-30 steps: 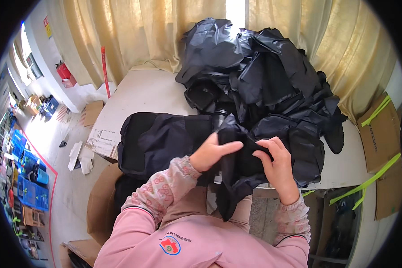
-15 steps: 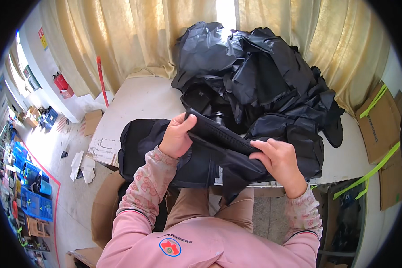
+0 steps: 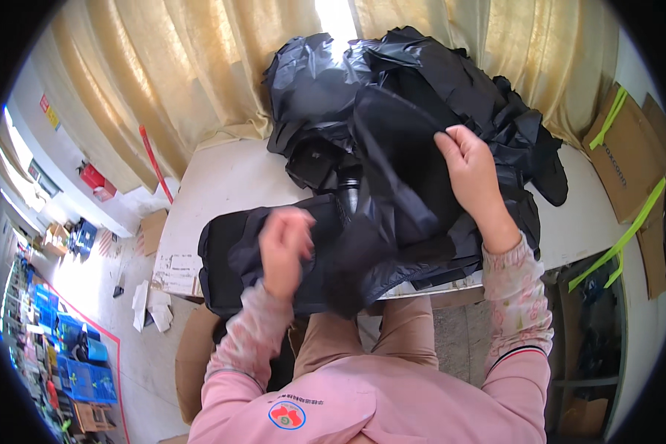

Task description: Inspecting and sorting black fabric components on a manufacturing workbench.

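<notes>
My right hand point(image 3: 468, 172) pinches the edge of a black fabric piece point(image 3: 411, 140), which is lifted and spread above the table. Its lower part hangs toward the table's near edge, blurred by motion. Nearer and to the left, my left hand point(image 3: 283, 248) is smeared by movement, so its fingers do not show clearly. It hovers over a flat padded black fabric item point(image 3: 233, 255) lying at the near left of the table. Between this item and the raised piece, a silver cylinder with a dark top point(image 3: 350, 191) shows partly.
A large heap of shiny black fabric point(image 3: 311, 78) covers the back of the white table point(image 3: 218, 170). Yellow curtains point(image 3: 192, 66) hang behind it. Cardboard point(image 3: 621, 155) with green straps point(image 3: 625, 244) stands at right; an open box point(image 3: 194, 355) sits below the table at left.
My left hand has let go of the fabric piece and moved down. My right hand has lifted its edge up and away, unfolding it. The whole view has shifted slightly.
</notes>
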Available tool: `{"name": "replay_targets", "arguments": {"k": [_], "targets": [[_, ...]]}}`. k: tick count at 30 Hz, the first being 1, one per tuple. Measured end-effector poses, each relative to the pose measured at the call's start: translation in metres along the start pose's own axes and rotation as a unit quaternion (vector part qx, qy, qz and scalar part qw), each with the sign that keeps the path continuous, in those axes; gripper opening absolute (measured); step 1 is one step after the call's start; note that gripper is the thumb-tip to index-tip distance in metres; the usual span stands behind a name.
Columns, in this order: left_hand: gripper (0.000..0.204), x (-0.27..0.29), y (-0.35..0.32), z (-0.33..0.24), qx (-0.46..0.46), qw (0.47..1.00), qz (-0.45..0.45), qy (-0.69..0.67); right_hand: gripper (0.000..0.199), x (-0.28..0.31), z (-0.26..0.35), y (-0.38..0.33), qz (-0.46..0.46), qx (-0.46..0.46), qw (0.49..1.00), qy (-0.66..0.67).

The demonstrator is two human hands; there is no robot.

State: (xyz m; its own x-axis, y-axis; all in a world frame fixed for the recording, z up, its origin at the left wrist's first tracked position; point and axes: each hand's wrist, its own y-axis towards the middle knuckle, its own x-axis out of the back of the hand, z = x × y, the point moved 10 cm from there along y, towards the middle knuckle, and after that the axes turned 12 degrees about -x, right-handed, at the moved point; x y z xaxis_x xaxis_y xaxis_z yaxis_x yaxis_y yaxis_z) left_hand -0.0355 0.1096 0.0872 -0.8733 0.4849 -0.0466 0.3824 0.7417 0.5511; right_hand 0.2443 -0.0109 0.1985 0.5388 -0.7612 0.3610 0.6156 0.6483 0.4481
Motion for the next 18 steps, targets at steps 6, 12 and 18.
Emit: {"name": "replay_targets", "arguments": {"k": [6, 12, 18], "targets": [[0.109, -0.108, -0.11, 0.032, 0.011, 0.965, 0.262, 0.023, 0.02, -0.031, 0.0, 0.01, 0.043, -0.115, 0.962, 0.242], [0.106, -0.134, -0.108, 0.102, -0.096, 0.904, 0.242, 0.34, 0.02, -0.082, 0.006, -0.036, 0.102, -0.272, 0.799, 0.527], [0.06, -0.133, -0.121, 0.202, 0.06, 0.984, 0.089, -0.142, 0.02, -0.099, 0.016, -0.05, 0.052, -0.264, 0.737, 0.619]]}}
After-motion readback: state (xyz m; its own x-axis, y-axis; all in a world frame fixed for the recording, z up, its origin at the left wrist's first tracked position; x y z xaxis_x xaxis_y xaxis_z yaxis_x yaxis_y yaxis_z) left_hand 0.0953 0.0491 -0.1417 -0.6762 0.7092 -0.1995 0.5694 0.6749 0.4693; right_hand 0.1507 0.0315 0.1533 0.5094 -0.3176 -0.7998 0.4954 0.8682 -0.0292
